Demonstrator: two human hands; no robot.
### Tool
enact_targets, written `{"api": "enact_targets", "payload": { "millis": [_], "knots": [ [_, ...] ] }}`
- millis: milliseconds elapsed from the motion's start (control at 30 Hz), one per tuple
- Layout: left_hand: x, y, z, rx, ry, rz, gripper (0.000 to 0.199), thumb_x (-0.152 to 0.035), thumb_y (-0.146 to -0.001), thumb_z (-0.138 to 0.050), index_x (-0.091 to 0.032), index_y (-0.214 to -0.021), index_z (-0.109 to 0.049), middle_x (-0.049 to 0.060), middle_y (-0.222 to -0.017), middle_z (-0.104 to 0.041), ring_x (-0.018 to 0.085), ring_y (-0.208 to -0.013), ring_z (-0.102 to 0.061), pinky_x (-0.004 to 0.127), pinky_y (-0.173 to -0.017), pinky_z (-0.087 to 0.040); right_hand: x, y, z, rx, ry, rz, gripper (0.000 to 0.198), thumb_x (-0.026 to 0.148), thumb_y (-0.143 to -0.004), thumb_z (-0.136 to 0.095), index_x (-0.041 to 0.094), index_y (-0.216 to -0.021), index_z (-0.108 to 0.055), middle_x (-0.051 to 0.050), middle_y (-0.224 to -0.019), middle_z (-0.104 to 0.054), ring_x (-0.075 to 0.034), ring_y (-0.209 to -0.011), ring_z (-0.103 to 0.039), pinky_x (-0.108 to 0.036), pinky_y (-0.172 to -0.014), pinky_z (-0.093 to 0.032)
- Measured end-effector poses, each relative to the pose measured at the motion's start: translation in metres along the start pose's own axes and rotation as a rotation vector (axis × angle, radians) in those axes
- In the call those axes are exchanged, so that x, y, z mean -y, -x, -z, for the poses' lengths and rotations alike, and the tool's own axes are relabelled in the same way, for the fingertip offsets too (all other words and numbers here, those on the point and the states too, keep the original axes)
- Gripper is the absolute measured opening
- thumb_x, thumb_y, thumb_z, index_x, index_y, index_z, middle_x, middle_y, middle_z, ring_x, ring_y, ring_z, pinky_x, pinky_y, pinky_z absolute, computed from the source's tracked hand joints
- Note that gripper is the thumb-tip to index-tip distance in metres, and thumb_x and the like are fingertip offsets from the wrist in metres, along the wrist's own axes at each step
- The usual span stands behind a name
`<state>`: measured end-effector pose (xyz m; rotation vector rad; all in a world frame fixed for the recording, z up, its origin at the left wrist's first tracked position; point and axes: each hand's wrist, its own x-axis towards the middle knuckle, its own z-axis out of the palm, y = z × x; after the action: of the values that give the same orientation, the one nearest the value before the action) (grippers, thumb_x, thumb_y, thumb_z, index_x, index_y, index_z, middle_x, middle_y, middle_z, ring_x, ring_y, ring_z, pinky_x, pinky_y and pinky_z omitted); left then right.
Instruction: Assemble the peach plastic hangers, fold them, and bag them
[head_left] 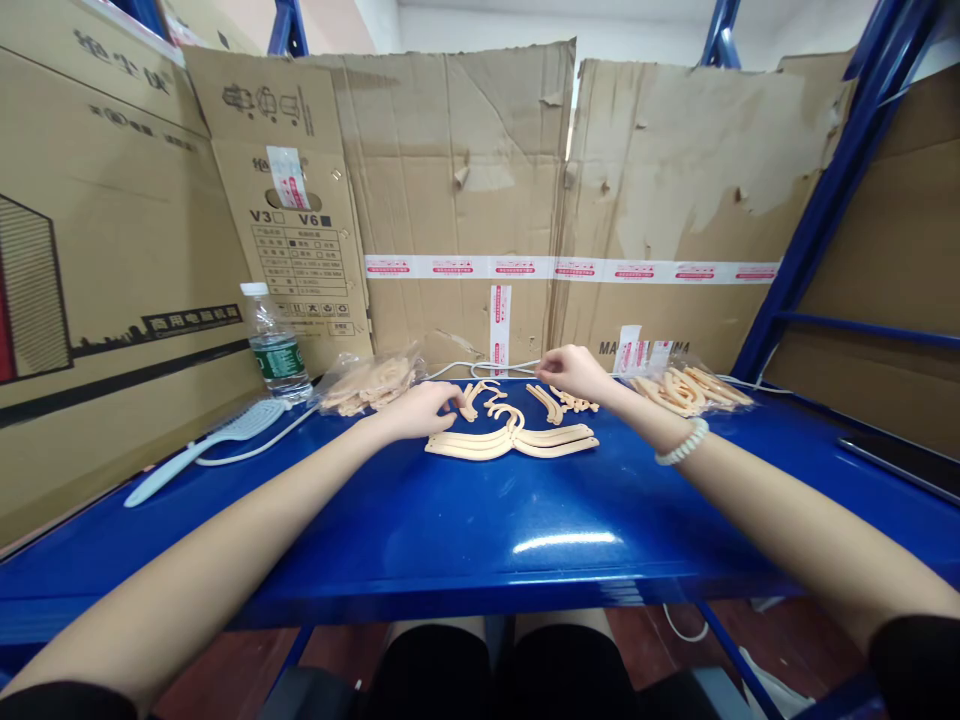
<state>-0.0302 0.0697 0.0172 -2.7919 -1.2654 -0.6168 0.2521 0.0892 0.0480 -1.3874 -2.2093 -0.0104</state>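
Two cream folding hangers (pixel 512 440), with arms spread and hooks pointing away from me, lie one in front of the other on the blue table. My left hand (pixel 426 408) is just behind their left end, fingers bent and slightly apart, beside loose curved hanger arms (pixel 469 402). Small hook pieces (pixel 495 398) lie to the right of those. Over the right-hand pieces hovers my right hand (pixel 576 372), its fingertips drawn together; whatever is in them is too small to make out. Below it are a stack of hanger arms (pixel 546 404) and small cream parts (pixel 574 400).
Clear bags of cream parts lie at left (pixel 371 382) and right (pixel 688 388). A water bottle (pixel 276 345) and a pale blue hairbrush (pixel 214 440) are at far left. A dark flat phone-like object (pixel 900 466) lies far right. Cardboard panels (pixel 465 200) wall the back.
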Motion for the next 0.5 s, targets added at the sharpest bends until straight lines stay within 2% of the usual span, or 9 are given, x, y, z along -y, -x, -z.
{"api": "enact_targets", "payload": {
  "millis": [233,367,500],
  "knots": [
    [0.018,-0.014,-0.015,0.065,-0.063,-0.085,0.037,-0.003,-0.078,-0.049,-0.016,-0.107,-0.068,0.009,-0.113,-0.071,0.023,-0.107,-0.065,0.033,-0.095,-0.047,0.021,-0.052,-0.030,0.205,0.183,-0.001,0.012,0.022,-0.079,-0.068,0.013,-0.084,-0.073,-0.010,-0.087,-0.074,-0.020,-0.084,-0.067,-0.025,-0.072,-0.048],
    [0.024,-0.009,-0.022,0.084,-0.070,-0.102,0.041,0.002,-0.081,-0.046,-0.017,-0.110,-0.068,0.008,-0.116,-0.070,0.022,-0.109,-0.064,0.033,-0.096,-0.047,0.030,-0.066,-0.054,0.341,0.265,-0.033,0.023,0.033,-0.088,-0.064,0.013,-0.098,-0.066,-0.007,-0.100,-0.068,-0.018,-0.090,-0.065,-0.035,-0.080,-0.053],
    [0.030,-0.006,-0.022,0.092,-0.077,-0.126,0.028,-0.004,-0.087,-0.055,-0.014,-0.111,-0.065,0.009,-0.114,-0.069,0.023,-0.108,-0.063,0.043,-0.096,-0.048,0.035,-0.072,-0.070,0.420,0.296,-0.056,0.027,0.035,-0.092,-0.059,0.016,-0.110,-0.062,-0.007,-0.111,-0.064,-0.019,-0.096,-0.063,-0.039,-0.083,-0.053]
  ]
}}
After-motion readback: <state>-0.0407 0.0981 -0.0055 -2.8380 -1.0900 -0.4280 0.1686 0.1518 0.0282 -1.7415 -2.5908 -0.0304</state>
